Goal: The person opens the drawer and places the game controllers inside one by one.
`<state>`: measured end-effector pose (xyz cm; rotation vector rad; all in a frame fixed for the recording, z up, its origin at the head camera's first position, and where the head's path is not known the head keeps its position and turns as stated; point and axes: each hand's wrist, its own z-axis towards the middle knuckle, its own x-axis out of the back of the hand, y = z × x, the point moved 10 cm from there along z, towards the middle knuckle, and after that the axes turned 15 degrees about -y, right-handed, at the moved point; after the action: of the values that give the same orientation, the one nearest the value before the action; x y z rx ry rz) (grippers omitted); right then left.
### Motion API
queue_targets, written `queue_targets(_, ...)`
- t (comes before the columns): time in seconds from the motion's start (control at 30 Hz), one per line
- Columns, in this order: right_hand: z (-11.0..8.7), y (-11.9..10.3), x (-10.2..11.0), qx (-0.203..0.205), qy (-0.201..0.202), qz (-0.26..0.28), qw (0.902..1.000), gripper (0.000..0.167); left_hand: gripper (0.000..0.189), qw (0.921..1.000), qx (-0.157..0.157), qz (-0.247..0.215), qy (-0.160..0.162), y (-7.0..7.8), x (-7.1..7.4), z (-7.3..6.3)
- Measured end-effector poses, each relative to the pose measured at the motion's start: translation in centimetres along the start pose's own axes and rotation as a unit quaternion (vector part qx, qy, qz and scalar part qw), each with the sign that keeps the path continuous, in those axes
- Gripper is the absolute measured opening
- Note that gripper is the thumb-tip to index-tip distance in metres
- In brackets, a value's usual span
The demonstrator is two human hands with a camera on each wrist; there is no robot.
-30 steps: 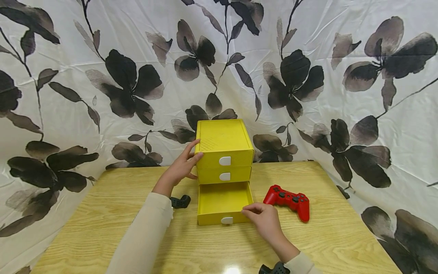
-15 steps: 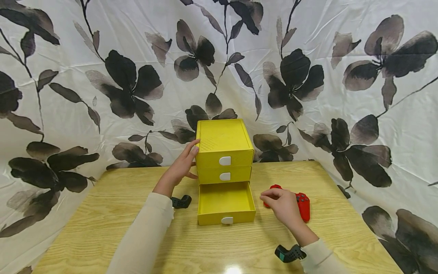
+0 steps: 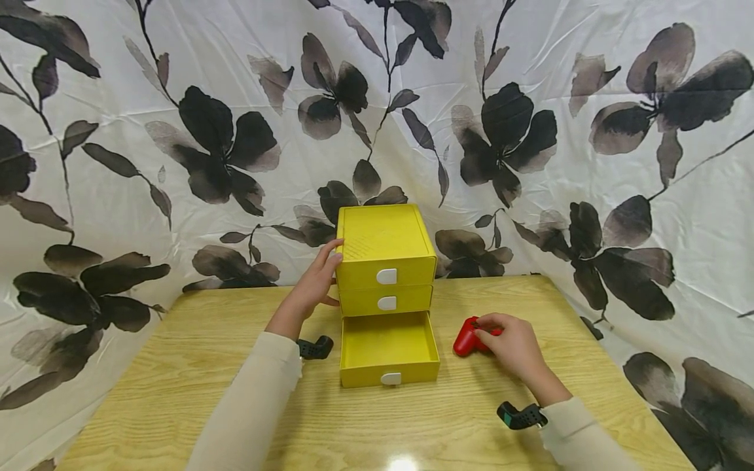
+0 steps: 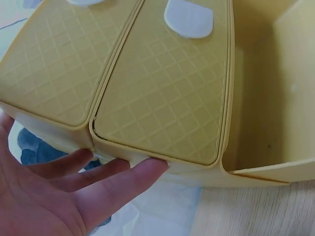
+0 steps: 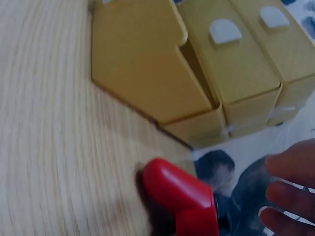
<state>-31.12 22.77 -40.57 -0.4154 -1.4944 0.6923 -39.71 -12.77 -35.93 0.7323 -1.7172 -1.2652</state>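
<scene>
A yellow three-tier drawer unit point(image 3: 385, 232) with white tabs stands at the back middle of the table. Its bottom drawer point(image 3: 390, 375) is pulled out and looks empty inside. My left hand point(image 3: 309, 288) rests against the unit's left side; in the left wrist view its fingers point(image 4: 118, 189) extend and touch the side wall. To the right, my right hand point(image 3: 518, 347) is over a red game controller point(image 3: 466, 339), covering its right part. In the right wrist view the fingertips point(image 5: 278, 196) show apart from the controller's red grip point(image 5: 174, 184).
The light wooden table point(image 3: 224, 366) ends at a white cloth backdrop point(image 3: 424, 150) printed with dark flowers. Black wrist cameras are on both wrists, the left one point(image 3: 317, 348) close to the drawer unit and the right one point(image 3: 521, 417) above the table.
My right hand has left the bottom drawer's right front corner and moved right, over the red controller. The left hand stays at the unit's side with only a slight finger shift.
</scene>
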Motion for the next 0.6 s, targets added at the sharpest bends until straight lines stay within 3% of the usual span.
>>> queue_targets(0.27,0.7,1.3,-0.4,-0.010,-0.044,-0.042,0.9981,0.047,0.047,0.9998,-0.004,0.006,0.016,0.3,-0.1,-0.3)
queue_targets(0.6,1.6,2.8,-1.2,-0.012,-0.083,-0.106,0.9908,0.064,0.048,1.0000,0.000,0.005,0.008,0.3,-0.3,-0.1)
